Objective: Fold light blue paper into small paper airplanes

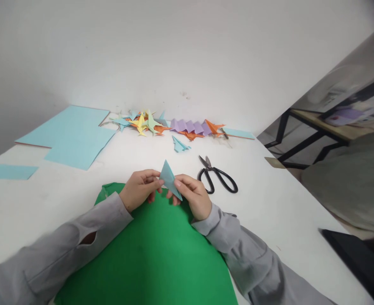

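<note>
Between my two hands is a small folded piece of light blue paper [169, 178], a pointed, narrow diamond shape tilted with its tip up. My left hand [141, 188] pinches its left edge between thumb and fingers. On the lower right edge, my right hand [193, 194] grips it with the thumb in front and fingers behind. Both hands are held just above a green cloth [155, 250]. Black-handled scissors [217, 171] lie on the table right of my right hand, blades slightly apart. Beyond the hands rests a folded blue paper piece [180, 145].
Along the wall lie several folded paper shapes [145, 123] and a purple pleated paper strip [190, 126]. Light blue sheets [79, 140] and a smaller blue piece [11, 171] are at left on the white table [285, 220]. A black flat object [349, 254] sits at the right edge.
</note>
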Motion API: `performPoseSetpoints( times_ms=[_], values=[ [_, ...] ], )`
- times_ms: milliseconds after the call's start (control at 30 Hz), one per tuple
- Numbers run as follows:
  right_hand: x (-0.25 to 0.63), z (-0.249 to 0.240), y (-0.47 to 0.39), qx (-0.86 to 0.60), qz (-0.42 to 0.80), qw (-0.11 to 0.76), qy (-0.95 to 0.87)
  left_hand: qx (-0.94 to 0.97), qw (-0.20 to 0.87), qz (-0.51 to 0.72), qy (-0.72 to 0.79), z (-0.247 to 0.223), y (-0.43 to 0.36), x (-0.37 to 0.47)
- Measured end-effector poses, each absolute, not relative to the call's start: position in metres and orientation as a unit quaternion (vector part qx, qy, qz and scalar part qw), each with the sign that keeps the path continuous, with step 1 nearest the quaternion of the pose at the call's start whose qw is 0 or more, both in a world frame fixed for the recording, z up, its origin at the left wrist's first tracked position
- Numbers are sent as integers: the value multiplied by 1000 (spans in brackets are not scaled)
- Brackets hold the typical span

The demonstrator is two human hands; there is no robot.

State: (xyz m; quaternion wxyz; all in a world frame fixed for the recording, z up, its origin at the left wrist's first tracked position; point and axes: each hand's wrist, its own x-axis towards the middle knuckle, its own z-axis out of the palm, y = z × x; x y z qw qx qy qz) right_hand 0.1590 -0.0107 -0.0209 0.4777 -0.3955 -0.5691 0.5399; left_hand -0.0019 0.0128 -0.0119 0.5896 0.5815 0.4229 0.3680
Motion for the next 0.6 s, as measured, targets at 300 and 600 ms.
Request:
performPoseSetpoints(
  times_ms=[300, 600],
  values=[
    [158, -26, -7, -403, 557, 465, -558, 639, 576, 350, 370, -13, 8, 0],
    [156, -27, -9, -410, 551, 446, -574, 666, 550, 335, 377, -13, 9, -1]
  ],
)
